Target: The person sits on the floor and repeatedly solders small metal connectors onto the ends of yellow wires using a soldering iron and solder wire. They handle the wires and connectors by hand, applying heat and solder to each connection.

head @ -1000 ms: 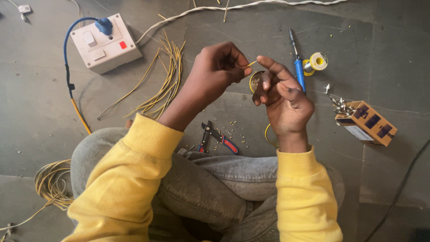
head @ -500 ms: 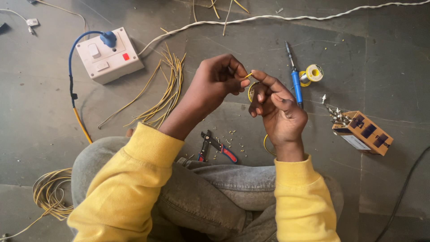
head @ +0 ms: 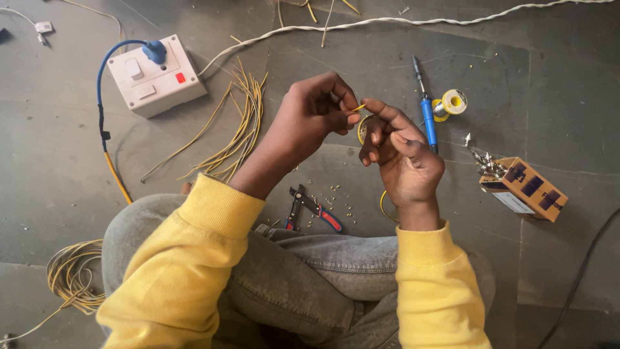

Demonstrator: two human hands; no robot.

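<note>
Hands are meeting above the grey floor: the left hand (head: 316,113) is pinching the tip of a thin yellow wire (head: 359,108) between thumb and fingers, while the right hand (head: 400,152) is closing its curled fingers around the looped remainder of that wire. Just beyond the right hand, a blue soldering iron (head: 426,113) is lying beside a solder spool (head: 454,101). Red-handled wire strippers (head: 310,208) are lying below the hands, near the knees. A bundle of cut yellow wires (head: 242,123) is lying beside a white switch box (head: 155,76) toward the far left corner. A small cardboard box (head: 526,189) is sitting toward the right edge.
</note>
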